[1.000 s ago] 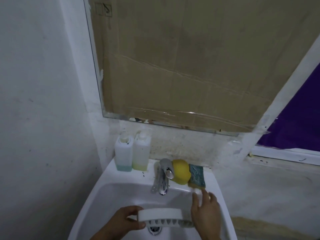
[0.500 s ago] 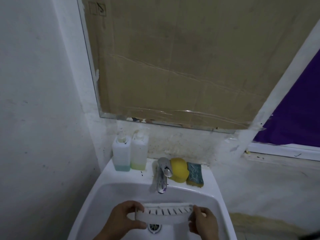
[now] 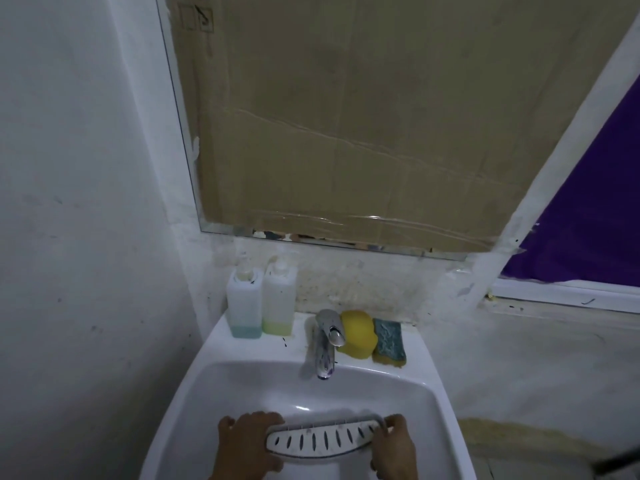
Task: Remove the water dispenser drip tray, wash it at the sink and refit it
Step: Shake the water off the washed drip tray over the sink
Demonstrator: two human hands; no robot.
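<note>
Tray (image 3: 323, 442), white with dark slots facing up, is held level over the sink (image 3: 194, 379) basin, near its front. Left hand (image 3: 247, 445) grips its left end, fingers curled over the far edge; right hand (image 3: 393, 445) clasps the right end. Tap (image 3: 327, 344) stands behind, two bottles (image 3: 261, 303) to its left, a yellow sponge (image 3: 358, 334) and a green scourer (image 3: 388, 342) to its right.

White curved drip tray (image 3: 322, 442), slotted grille facing up, held level at both ends over the white sink (image 3: 221, 379) basin.
</note>
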